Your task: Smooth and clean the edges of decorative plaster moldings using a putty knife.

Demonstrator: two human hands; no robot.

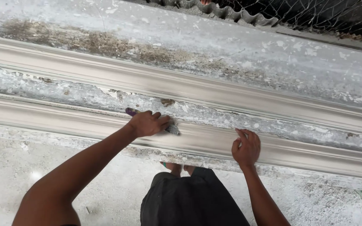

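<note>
A: What do you see from the head view?

B: I look down on a long bench (273, 62), grey and crusted with dried plaster. Two pale moulded strips run its whole length. The near moulding (306, 152) lies along the front edge; the far moulding (231, 90) runs parallel behind it, with a rough flaking band between.

A: And the hands?

B: My left hand (147, 123) has its grip clenched around a scraper (172, 128) with a purple handle; the blade touches the near moulding's upper edge. My right hand (246, 148) rests flat on the same moulding, further right, its grip released and grasping nothing.

A: What could go wrong?

B: I judge the plaster looks smooth and possibly soft. A tilted blade could gouge the ridges, and heavy pressure from the flat hand could dent or crack the profile.
</note>
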